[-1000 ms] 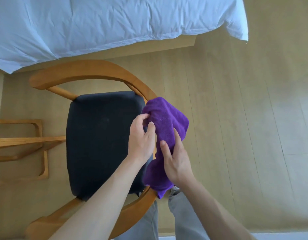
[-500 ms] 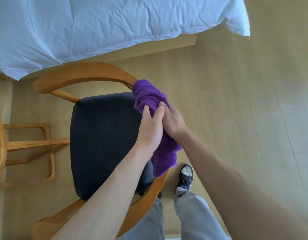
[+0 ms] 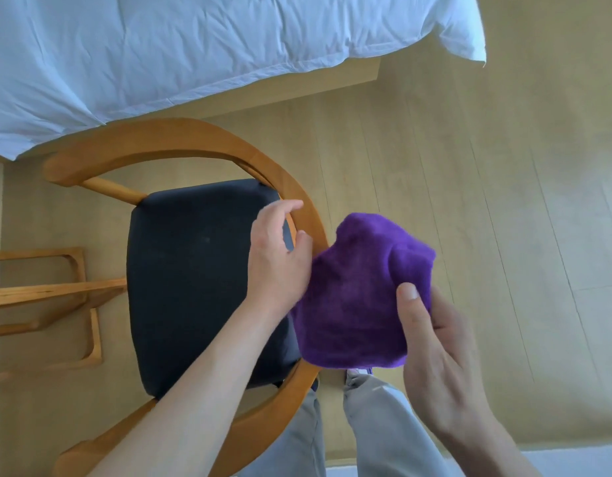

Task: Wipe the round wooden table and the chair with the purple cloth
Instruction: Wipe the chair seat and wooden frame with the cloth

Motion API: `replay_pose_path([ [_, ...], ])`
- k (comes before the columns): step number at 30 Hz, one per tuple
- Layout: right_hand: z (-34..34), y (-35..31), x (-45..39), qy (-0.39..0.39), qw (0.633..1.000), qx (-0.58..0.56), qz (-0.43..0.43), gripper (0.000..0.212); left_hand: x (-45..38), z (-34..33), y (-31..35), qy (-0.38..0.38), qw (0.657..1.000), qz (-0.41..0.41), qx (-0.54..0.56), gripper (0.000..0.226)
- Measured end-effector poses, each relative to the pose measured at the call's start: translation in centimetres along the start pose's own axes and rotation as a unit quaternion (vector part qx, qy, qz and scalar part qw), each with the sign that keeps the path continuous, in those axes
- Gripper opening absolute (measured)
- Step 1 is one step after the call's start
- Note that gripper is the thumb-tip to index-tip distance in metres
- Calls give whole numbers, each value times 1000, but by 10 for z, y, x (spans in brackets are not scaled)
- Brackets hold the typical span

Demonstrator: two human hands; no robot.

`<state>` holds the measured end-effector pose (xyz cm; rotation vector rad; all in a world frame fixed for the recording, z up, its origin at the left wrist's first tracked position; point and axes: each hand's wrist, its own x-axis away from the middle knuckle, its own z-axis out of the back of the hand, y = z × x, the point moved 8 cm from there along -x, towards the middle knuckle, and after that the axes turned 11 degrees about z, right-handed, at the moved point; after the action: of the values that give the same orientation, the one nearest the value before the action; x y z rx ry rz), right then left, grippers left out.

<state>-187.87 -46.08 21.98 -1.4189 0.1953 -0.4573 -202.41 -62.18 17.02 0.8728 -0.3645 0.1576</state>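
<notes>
Beside the curved wooden backrest of the chair point(image 3: 287, 191), just off its right edge, the purple cloth point(image 3: 359, 297) is being held bunched up above the pale plank floor point(image 3: 469, 187). It is being gripped by the right hand point(image 3: 438, 352), with the thumb being pressed onto the cloth's near side and the fingers hidden beneath the fabric. The left hand point(image 3: 277, 256) is being kept over the black seat cushion point(image 3: 194, 280) with fingers loosely spread and nothing being grasped; its heel is lying against the cloth's left edge. Beyond the chair, a bed is being covered by a white sheet point(image 3: 194, 46). At the left edge, part of a wooden table frame point(image 3: 57, 290) is being shown
</notes>
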Motion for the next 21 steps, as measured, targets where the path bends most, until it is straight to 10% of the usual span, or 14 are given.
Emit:
replay_pose_path([
  [4, 0, -7, -21, 1, 990, 116, 81, 26, -32, -10, -2, -25, 999, 11, -28, 45],
  [7, -59, 22, -27, -135, 974, 167, 72, 26, -46, -28, -10, -66, 997, 23, -36, 52],
  [13, -105, 66, -76, -119, 991, -53, -43, 31, -49, -42, -23, -80, 996, 22, 34, 54],
  [21, -125, 95, -136, -218, 965, -79, -121, 55, -49, -43, -26, -64, 998, 10, -17, 56],
])
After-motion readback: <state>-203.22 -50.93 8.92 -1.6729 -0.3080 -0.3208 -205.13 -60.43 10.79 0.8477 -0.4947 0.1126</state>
